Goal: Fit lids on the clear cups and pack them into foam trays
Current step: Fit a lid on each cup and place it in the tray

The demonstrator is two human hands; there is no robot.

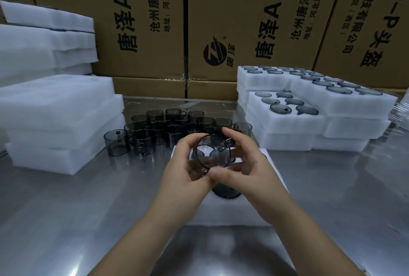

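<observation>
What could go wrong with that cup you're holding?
1. The left hand and right hand hold the cup in the air above the tray. A slip could drop it onto the metal table.
2. The loose cups stand crowded just behind the hands, so a bump might topple some.
3. The filled trays on the right are stacked unevenly and might slide if knocked.

Near foam tray (221, 215) largely covered; clear stack (401, 114) cropped right.
</observation>
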